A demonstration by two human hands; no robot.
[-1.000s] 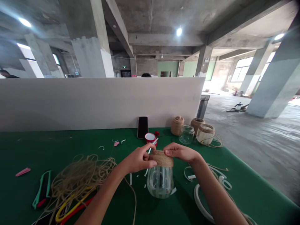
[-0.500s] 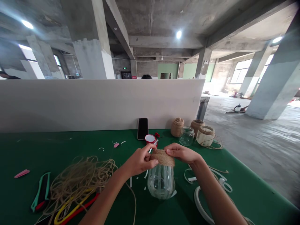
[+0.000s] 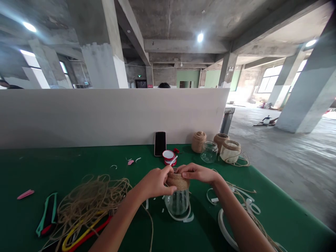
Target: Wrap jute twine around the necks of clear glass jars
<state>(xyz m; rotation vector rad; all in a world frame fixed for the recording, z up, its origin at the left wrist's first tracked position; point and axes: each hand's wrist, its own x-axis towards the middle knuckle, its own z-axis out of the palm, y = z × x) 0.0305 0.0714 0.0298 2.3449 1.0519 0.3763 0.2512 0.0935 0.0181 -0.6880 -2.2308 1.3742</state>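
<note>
A clear glass jar [image 3: 177,203] stands in front of me, its neck wrapped in a band of jute twine [image 3: 179,181]. My left hand [image 3: 157,182] grips the band from the left, thumb across its front and fingers behind. My right hand [image 3: 198,174] is closed on the upper right rim of the same jar, its fingertips partly hidden over the mouth. Pale strips run down the glass. A ring of white tape [image 3: 181,219] shows around the jar's base. Just behind the hands lie red-and-white tape rolls [image 3: 168,155].
At left are a heap of loose twine [image 3: 91,199], a utility knife [image 3: 47,214] and scissors with yellow and red handles [image 3: 86,235]. Other jars [image 3: 209,152], some twine-wrapped, stand at the back right near a phone [image 3: 160,144]. White tape [image 3: 223,231] lies at right. A white partition [image 3: 112,117] borders the table.
The jar has shifted slightly left and its mouth has tipped more into view. My right hand has moved left along the rim, its fingers now over the opening.
</note>
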